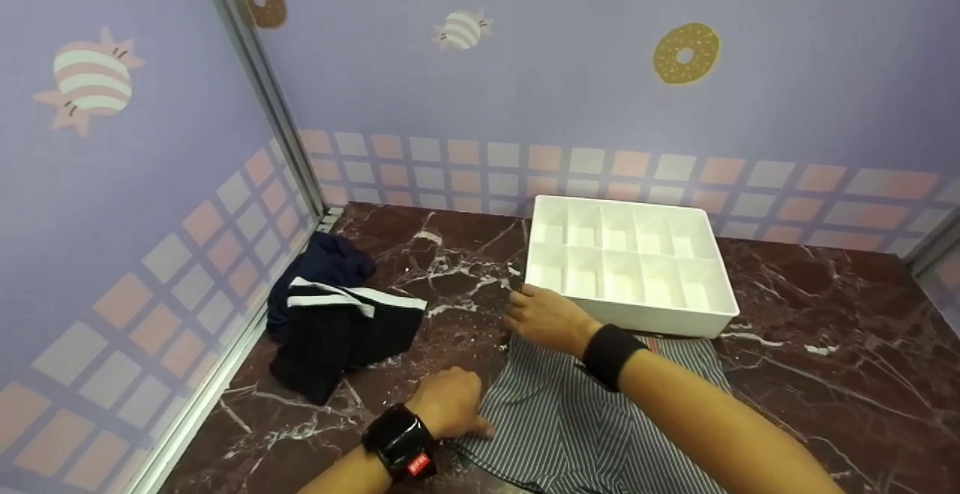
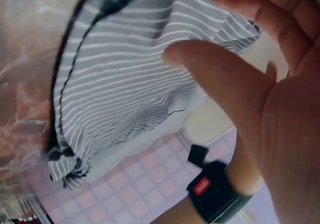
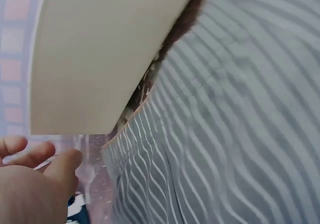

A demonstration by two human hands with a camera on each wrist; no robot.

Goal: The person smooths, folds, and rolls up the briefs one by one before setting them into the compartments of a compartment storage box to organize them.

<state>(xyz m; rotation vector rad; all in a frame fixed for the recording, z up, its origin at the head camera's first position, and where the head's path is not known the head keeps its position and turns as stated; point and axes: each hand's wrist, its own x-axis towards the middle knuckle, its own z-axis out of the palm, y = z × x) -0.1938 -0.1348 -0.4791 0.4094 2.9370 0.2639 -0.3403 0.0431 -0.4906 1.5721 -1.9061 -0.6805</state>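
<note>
Your left hand lay at about 7 o'clock on the marble table, at the left edge of the striped cloth. In the left wrist view the thumb and fingers were curled over a fold of that cloth, though the fingertips ran out of the frame, so how tightly they pinched was not plain. Your right hand sat at the cloth's far edge, just at the near left corner of the white tray. From the head view its fingers were tucked under and hidden; the right wrist view showed only a few of them loosely bent at the frame's corner, so I cannot tell whether they gripped the cloth.

The cloth lay flat at 6 o'clock, its near end cut off by the bottom of the head view and its far edge tucked against the tray's front wall. The tray, split into small compartments, stood at 12 to 1 o'clock. A dark garment with white bands was heaped at 9 o'clock beside the wall, its shape hard to read.
</note>
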